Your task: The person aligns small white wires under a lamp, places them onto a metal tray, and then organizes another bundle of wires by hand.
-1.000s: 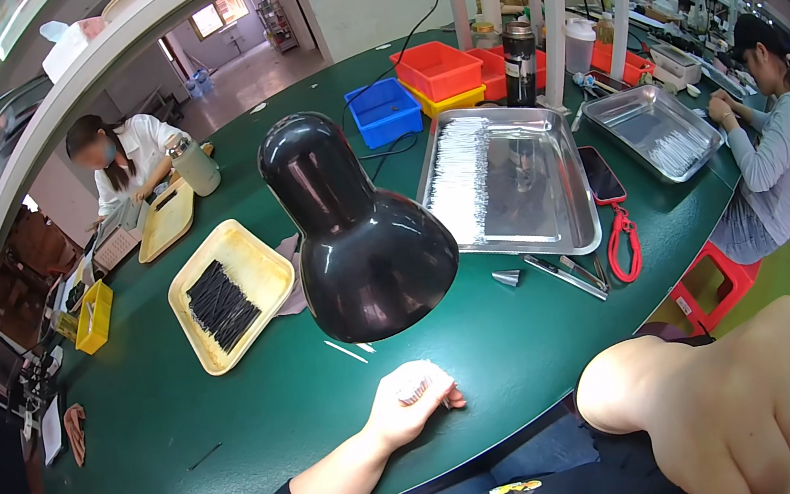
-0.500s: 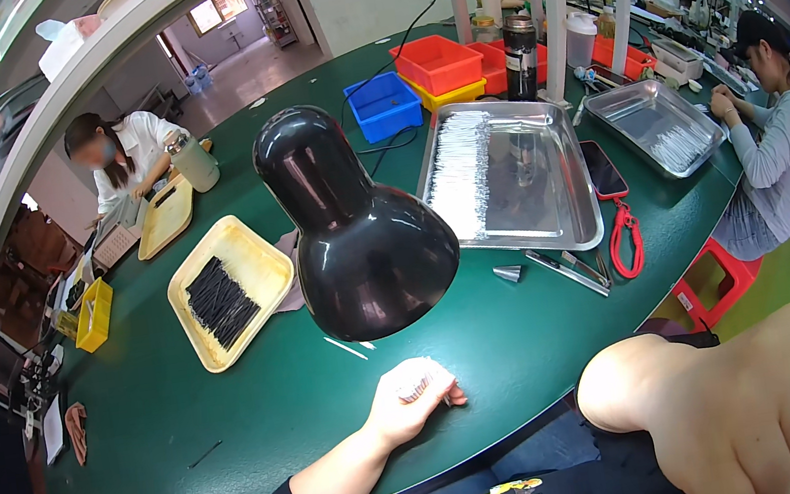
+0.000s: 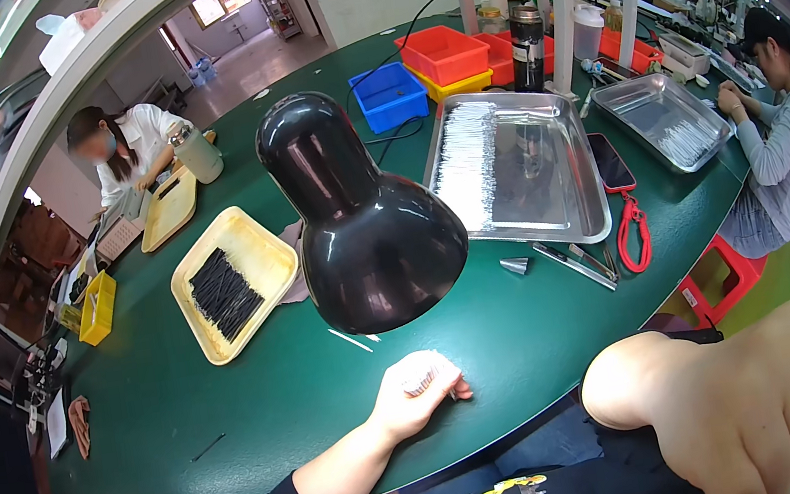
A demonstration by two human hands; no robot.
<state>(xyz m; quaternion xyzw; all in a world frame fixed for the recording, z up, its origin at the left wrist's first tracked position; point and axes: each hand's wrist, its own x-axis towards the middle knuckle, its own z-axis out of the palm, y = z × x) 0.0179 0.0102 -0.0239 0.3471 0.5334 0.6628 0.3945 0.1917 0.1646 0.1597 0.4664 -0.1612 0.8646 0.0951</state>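
Head view: we log a red bin (image 3: 441, 52) and a blue bin (image 3: 389, 97) behind the black lamp (image 3: 362, 226). Left hand (image 3: 418, 390) rests curled, fingers pressed together. Right hand (image 3: 740, 401) looms blurred; we cannot tell its fingers.

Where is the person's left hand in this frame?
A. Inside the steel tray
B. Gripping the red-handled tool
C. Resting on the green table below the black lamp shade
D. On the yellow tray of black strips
C: the left hand lies loosely curled on the green table, just under the black lamp shade, well apart from the yellow tray and the steel tray.
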